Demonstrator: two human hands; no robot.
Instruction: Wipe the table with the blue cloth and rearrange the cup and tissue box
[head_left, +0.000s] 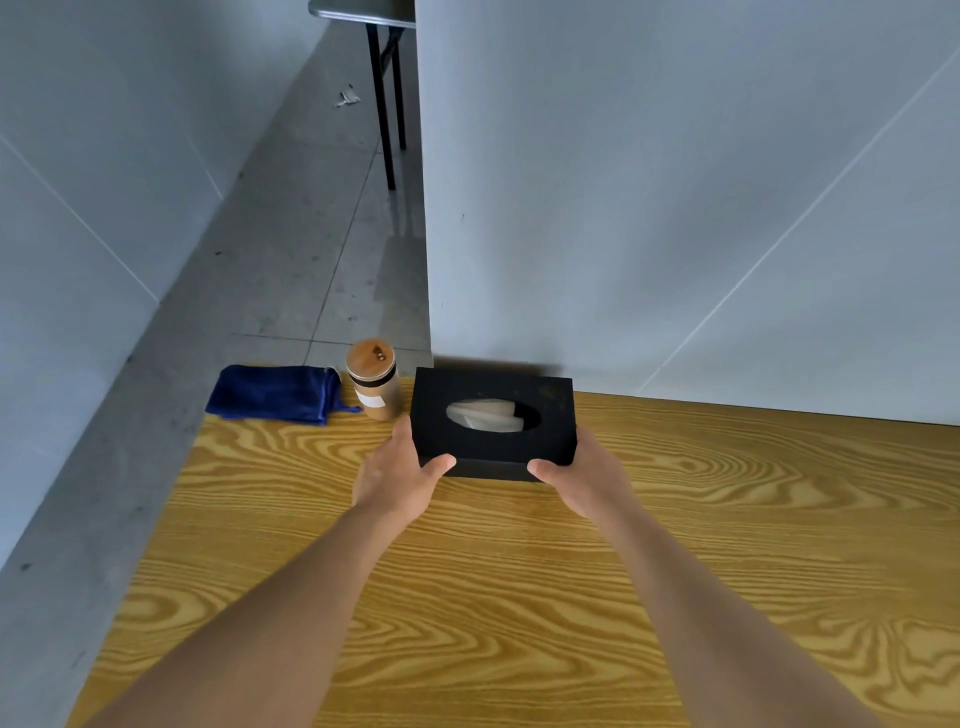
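We grip the black rectangular tissue box between our left hand and right hand near the far edge of the yellow wood-grain table. The folded blue cloth and lidded tan cup sit at its far-left corner, against grey walls.

This looks like a bare, makeshift indoor workspace, more a partitioned test or recording area than a lived-in home or furnished office. Plain pale grey partition panels with thin seams stand directly behind a wood-grain table, and a similar panel wall lines the left side. Between them runs a narrow strip of grey tiled floor, dusty and scuffed, with a small scrap of litter on it. At the far end stands another table with a grey top and thin black folding-style legs. No decoration or fixed furniture shows.
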